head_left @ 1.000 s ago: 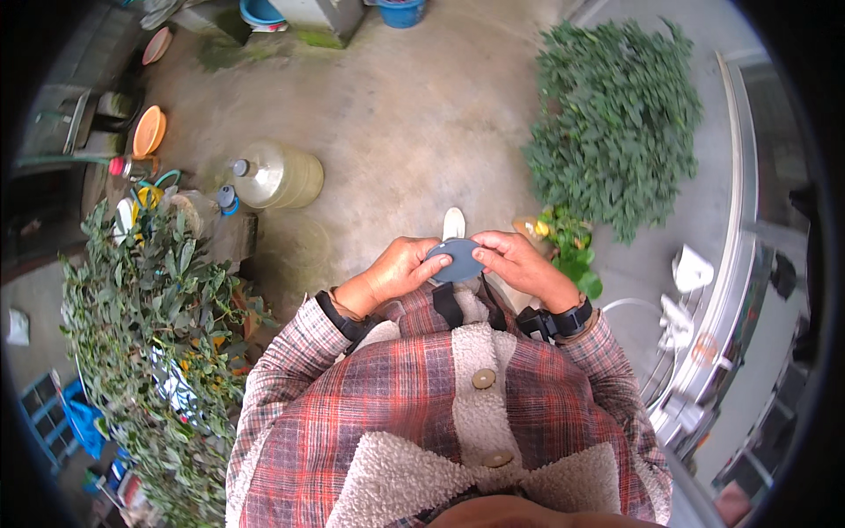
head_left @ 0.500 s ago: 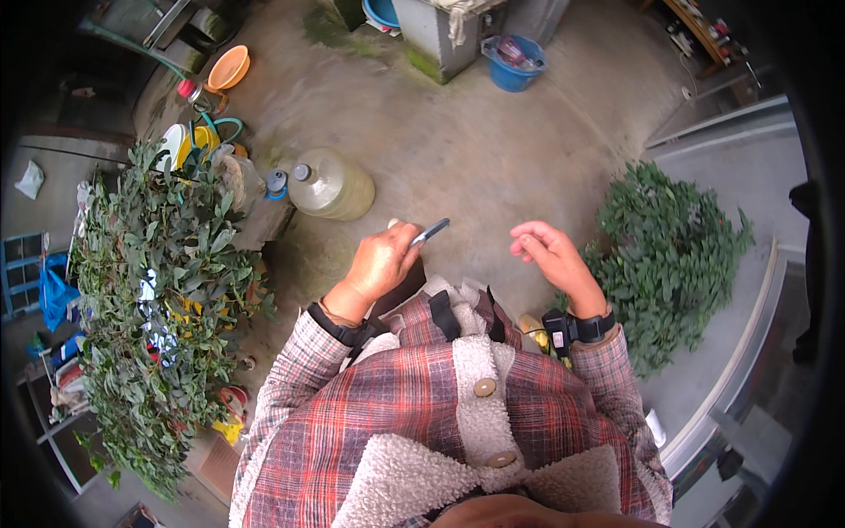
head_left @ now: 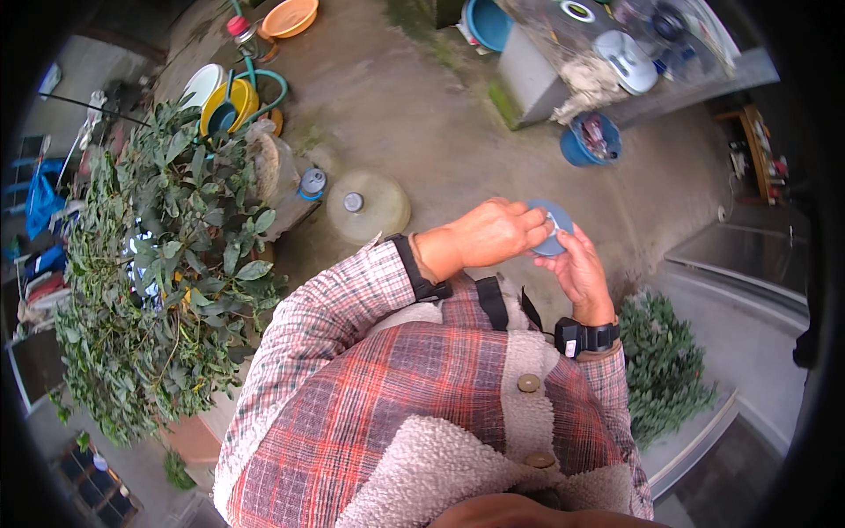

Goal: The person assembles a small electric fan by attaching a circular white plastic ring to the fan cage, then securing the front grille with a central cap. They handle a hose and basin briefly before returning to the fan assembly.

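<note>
1. Plainly, the right hand (head_left: pixel 578 275) pinches the near right rim of a flat, round blue disc (head_left: pixel 561 220), thumb and forefinger drawn together on its edge.
2. The left hand (head_left: pixel 487 236) is curled, its fingers (head_left: pixel 535 222) bent over the disc's left side and touching it; whether they grip or merely rest there, I cannot tell.
3. So the disc lies between the two sets of fingers, tilted, in front of the jacket (head_left: pixel 387 378) and a little to the person's right.
4. Below and beyond it spreads the concrete floor (head_left: pixel 458 145), giving room ahead.
5. Farther off, a blue bucket (head_left: pixel 576 151) stands just beside a concrete desk (head_left: pixel 533 81).
6. Beyond the left forearm stands a large capped water jug (head_left: pixel 385 213); leafy shrubs edge the space on the left (head_left: pixel 167 264) and right (head_left: pixel 660 370).
</note>
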Tool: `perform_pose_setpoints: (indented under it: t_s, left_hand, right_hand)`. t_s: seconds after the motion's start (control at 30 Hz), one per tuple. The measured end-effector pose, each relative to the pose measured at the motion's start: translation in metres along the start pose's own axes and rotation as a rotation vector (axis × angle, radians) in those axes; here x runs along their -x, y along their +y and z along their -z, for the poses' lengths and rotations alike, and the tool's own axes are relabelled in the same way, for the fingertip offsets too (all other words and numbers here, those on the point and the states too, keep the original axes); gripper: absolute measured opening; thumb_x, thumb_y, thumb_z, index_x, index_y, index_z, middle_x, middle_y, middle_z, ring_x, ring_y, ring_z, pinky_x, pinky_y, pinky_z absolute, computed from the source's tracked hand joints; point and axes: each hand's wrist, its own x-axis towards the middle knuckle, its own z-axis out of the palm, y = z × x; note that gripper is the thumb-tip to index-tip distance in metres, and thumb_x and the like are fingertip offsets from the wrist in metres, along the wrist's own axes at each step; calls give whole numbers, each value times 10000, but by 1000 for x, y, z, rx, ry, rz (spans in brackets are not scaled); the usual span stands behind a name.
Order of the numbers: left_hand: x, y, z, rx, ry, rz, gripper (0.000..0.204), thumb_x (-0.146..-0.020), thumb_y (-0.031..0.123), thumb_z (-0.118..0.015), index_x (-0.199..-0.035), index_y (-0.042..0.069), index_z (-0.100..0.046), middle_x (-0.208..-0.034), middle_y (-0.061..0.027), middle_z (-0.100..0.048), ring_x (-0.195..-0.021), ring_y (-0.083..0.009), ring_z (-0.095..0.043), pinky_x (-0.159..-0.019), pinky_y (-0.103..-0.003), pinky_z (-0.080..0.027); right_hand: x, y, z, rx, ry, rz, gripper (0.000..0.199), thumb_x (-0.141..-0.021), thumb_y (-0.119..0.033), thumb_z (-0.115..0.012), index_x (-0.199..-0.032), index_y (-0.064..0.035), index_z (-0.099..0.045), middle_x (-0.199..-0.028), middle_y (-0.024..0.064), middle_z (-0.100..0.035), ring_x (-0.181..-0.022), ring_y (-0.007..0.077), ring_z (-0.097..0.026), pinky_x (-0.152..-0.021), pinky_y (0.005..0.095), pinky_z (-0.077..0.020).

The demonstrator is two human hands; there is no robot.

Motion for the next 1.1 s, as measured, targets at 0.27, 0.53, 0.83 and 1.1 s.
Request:
perform_pose_setpoints:
  t_s: [0.27, 0.53, 0.83, 1.1]
  left_hand:
    - [-57, -99, -31, 803, 178, 575, 416, -833, 256, -692, -1175, 57, -565, -1025, -171, -629, -826, -297, -653, -694, -393, -515]
    - [-150, -186, -36, 891, 144, 667, 187, -892, 187, -646, -936, 9, -609, -700, -80, -591, -643, -133, -543, -595, -310, -464]
    - [-170, -274, -44, 802, 238, 1026, 173, -944, 186, -587, -876, 27, -588, -730, 23, -556, -663, -56, -470, -582, -254, -427]
    - [-213, -332, -52, 1083, -84, 444, 161, -934, 186, -590, -994, 37, -608, -801, -28, -604, -749, -113, -554, -670, -315, -479]
  right_hand:
    - [-95, -61, 20, 91, -18, 31, 369, -920, -80, -502, -1281, -4, -486, -1195, 90, -590, -1052, 182, -596, -920, 351, -487]
    - [-216, -153, 77, 292, -119, 34, 220, -941, -151, -568, -1130, -41, -547, -1044, 36, -637, -926, 106, -611, -790, 251, -494]
    - [-318, -222, 127, 491, 26, 2, 183, -967, -210, -533, -1057, -62, -592, -1071, 45, -629, -988, 144, -597, -837, 293, -484]
    - [-375, -229, 89, 313, -358, -124, 301, -976, -193, -511, -1243, -59, -545, -1226, 55, -578, -1080, 144, -566, -893, 289, -469]
